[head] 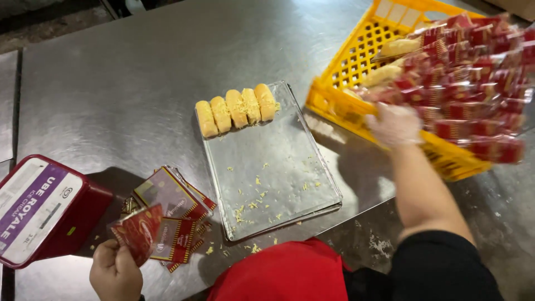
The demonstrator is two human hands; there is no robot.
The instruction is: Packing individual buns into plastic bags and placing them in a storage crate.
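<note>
My left hand (114, 272) holds a red clear-windowed wrapper (138, 230) just above a loose pile of the same wrappers (175, 209) at the table's front left. My right hand (394, 125), in a thin clear glove, reaches out to the rim of a yellow plastic crate (345, 67) and grips it; the crate is tilted and piled with wrapped bread rolls (473, 83). Between the hands lies a steel baking tray (278, 167) with several cheese-topped rolls (237, 108) lined up at its far end and crumbs scattered over it.
A red rectangular tub with a white and purple lid (39, 209) lies tilted at the far left. The steel table (128, 89) stretches behind the tray. My red garment (278, 276) shows at the bottom edge.
</note>
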